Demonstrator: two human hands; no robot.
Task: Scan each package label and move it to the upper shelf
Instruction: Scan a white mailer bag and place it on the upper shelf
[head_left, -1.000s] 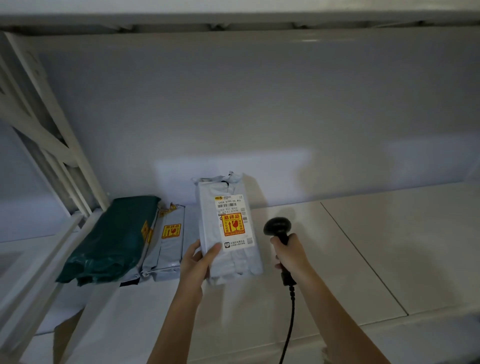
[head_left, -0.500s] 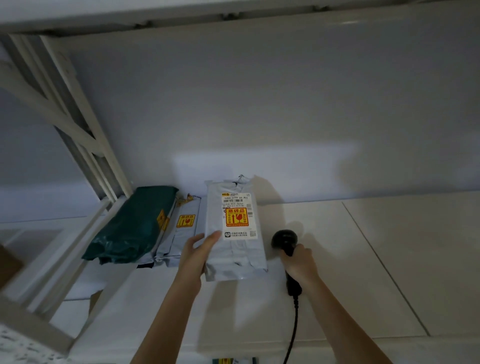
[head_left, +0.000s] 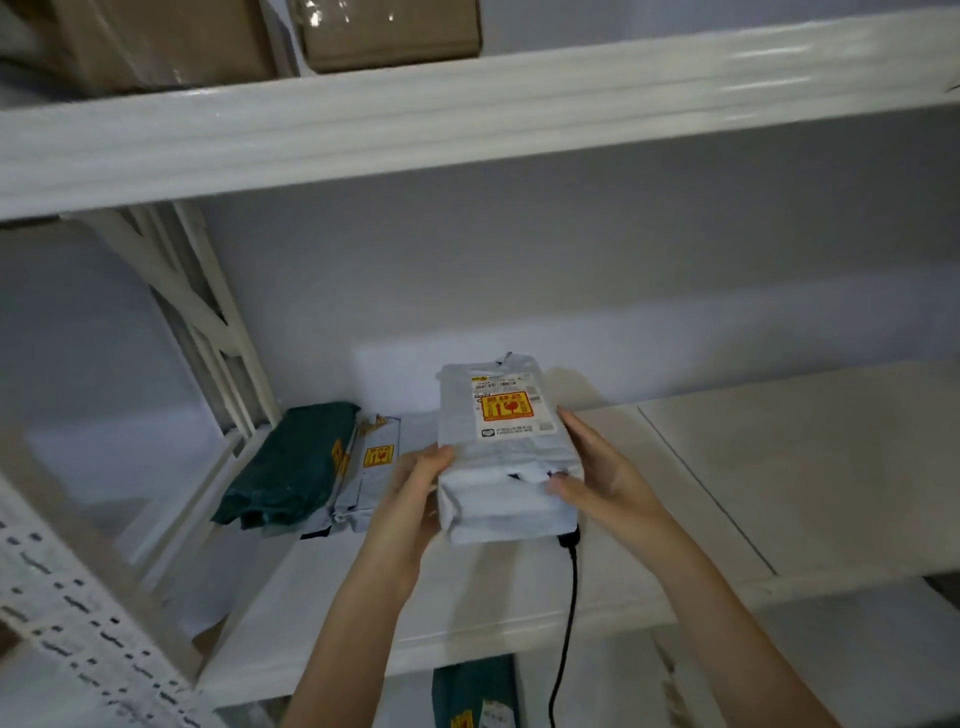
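Nearest, black cable (head_left: 569, 597) hangs over the shelf (head_left: 779, 493) front edge. Left hand (head_left: 415, 480) and right hand (head_left: 597, 467) grip the white package (head_left: 498, 457) from both sides, lifted above the shelf, label (head_left: 511, 410) facing up. Left of it, green parcel (head_left: 291, 462) and grey parcel (head_left: 369, 473) lie side by side. Far top: upper shelf (head_left: 467, 114) with cardboard boxes (head_left: 389, 31).

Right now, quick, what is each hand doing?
Left hand: closed on the left edge of the grey package.
Right hand: closed on the same package's right side; no scanner in it.
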